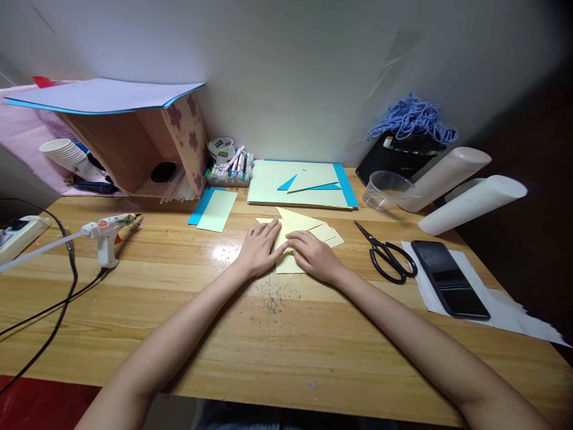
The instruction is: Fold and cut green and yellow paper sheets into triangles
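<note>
Pale yellow paper pieces point(299, 221), some with pointed corners, overlap on the wooden table in front of me. My left hand point(261, 248) lies on their left part, fingers stretched forward and resting on the paper. From the right, my right hand point(313, 254) rests on the same pieces, its fingers spread and slightly bent, the tips near my left thumb. Both hands cover part of the paper. Behind them is a stack of light yellow and blue sheets point(268, 185) with cut triangles on top. Black-handled scissors point(387, 257) lie open to the right.
A glue gun point(107, 236) with its cable stands at left, before an open box point(185, 137). Markers point(235, 167) and small paper cards point(218, 211) are behind my left hand. At right are a phone point(449, 278), a clear cup point(387, 190), white rolls point(472, 205) and blue yarn point(414, 119).
</note>
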A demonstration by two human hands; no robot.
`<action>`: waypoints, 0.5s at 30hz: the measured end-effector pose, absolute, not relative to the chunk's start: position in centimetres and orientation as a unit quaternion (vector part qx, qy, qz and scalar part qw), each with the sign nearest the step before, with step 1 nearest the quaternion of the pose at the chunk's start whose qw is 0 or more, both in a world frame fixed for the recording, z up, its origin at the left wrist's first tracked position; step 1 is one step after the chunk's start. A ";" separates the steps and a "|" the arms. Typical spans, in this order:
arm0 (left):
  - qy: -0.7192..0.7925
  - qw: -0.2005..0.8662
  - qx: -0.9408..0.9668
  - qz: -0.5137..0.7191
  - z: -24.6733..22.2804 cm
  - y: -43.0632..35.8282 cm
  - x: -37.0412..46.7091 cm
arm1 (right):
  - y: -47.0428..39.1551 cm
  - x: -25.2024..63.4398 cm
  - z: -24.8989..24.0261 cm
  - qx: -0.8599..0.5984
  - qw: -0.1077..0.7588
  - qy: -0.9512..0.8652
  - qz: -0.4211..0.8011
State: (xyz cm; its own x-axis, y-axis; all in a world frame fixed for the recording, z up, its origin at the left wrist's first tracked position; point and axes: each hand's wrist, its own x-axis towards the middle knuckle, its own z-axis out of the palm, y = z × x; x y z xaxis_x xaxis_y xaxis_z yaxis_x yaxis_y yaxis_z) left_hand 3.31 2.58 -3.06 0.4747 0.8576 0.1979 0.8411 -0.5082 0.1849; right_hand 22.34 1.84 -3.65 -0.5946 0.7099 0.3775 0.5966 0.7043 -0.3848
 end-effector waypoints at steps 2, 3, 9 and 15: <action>0.494 0.039 0.858 0.134 -3.1 2.7 3.3 | 1.8 22.3 -3.6 -0.366 0.261 -0.886 0.110; 0.495 0.042 0.858 0.133 -3.1 2.7 3.3 | 1.8 22.3 -3.6 -0.364 0.262 -0.887 0.111; 0.499 0.034 0.856 0.134 -3.2 2.5 3.3 | 1.9 22.4 -3.7 -0.364 0.260 -0.887 0.112; 0.496 0.021 0.858 0.131 -3.3 2.5 3.4 | 1.8 22.4 -3.6 -0.360 0.260 -0.888 0.117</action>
